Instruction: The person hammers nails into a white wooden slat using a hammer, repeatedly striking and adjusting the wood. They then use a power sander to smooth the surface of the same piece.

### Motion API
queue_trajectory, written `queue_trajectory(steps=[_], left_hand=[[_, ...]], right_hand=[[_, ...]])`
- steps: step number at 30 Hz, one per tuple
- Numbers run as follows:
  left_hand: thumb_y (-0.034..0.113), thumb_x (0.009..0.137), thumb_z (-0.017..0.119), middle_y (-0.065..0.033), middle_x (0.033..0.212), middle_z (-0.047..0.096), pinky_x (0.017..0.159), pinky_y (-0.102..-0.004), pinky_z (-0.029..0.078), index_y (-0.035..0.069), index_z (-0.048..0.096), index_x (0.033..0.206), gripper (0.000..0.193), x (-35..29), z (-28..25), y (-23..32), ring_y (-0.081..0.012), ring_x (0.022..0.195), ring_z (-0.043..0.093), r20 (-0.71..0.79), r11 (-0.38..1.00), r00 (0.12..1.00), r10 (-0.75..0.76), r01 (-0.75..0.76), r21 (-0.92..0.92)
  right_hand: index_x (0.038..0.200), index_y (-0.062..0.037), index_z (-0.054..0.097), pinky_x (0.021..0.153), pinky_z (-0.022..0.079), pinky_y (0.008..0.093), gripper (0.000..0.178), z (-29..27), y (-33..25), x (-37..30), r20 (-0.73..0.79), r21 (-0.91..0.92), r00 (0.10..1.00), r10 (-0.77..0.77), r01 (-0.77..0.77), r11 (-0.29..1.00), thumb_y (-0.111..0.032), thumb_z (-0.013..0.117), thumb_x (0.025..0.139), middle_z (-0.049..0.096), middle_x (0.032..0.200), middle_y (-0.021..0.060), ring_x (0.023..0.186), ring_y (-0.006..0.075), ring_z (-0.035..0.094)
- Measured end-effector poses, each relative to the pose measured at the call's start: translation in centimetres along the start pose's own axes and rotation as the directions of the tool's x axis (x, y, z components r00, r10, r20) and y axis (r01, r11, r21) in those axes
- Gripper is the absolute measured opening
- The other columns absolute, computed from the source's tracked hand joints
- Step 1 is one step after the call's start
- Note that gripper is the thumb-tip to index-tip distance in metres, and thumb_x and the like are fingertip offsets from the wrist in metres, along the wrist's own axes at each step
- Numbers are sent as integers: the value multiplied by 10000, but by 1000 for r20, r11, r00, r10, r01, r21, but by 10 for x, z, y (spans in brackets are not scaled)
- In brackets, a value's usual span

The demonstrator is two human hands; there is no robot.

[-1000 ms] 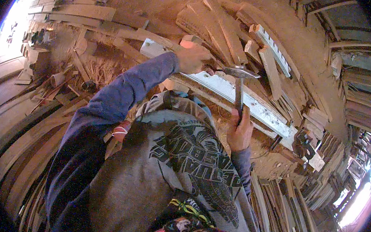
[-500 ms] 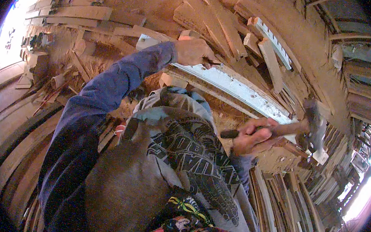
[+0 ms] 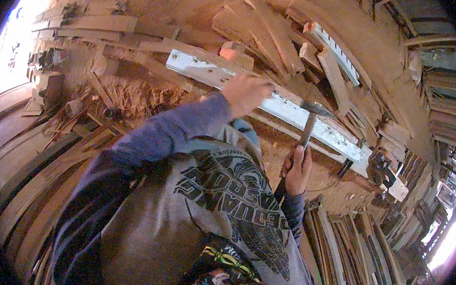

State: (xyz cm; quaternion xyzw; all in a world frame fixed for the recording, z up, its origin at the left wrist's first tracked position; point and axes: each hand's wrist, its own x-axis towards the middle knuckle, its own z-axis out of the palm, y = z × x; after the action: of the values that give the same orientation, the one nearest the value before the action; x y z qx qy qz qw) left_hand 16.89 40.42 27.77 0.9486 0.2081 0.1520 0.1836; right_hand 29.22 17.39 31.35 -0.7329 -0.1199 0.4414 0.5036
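Hammer (image 3: 308,128) and right hand (image 3: 296,171) make one upright line: the fingers are wrapped around the lower handle in a clenched grip, the thumb side up, and the handle leans slightly rightward toward its head. That head stands out over the far long edge of a white beam (image 3: 285,110); whether it touches the wood cannot be told. The right forearm is mostly hidden beside the torso, its dark blue sleeve (image 3: 292,213) rising almost straight to the wrist.

The left arm reaches much farther, slanting up and rightward from the lower left with the elbow held out. Its left hand (image 3: 246,94) is over the beam, left of the hammer, back uppermost, fingers bent and pointing right. A small dark spot shows at the fingertips, too blurred to name, so what this grip holds cannot be told.

The beam slants from upper left to lower right in front of the body. A brown block (image 3: 237,55) is just beyond its far edge, toward the left end; a dark metal thing (image 3: 380,168) is at the right end.
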Motion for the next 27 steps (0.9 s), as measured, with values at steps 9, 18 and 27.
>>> queue_trajectory(steps=[9,18,27], left_hand=[[220,826,571,-66,1147,593,747,-456,540,162,636,1111,298,-2,47,23,-292,1008,621,155,991,986,-70,51,124],[223,843,546,-41,1091,628,740,-455,532,181,649,1103,283,4,45,21,-291,1011,615,272,989,953,-131,108,99],[233,884,508,-29,1230,590,837,-493,506,170,635,1149,300,3,45,20,-315,1060,598,280,988,949,-142,117,105]], right_hand=[[974,-124,477,371,347,231,268,-2,17,-1,-49,-16,998,41,-42,999,-384,436,1023,426,577,-35,431,61,384],[1013,-85,495,371,359,252,275,16,35,14,-19,-195,1000,-3,-1,981,-354,436,1023,468,625,-18,449,75,434],[932,-97,500,364,334,240,259,11,24,19,9,-148,999,33,-31,988,-337,453,1019,451,599,-27,439,75,402]])
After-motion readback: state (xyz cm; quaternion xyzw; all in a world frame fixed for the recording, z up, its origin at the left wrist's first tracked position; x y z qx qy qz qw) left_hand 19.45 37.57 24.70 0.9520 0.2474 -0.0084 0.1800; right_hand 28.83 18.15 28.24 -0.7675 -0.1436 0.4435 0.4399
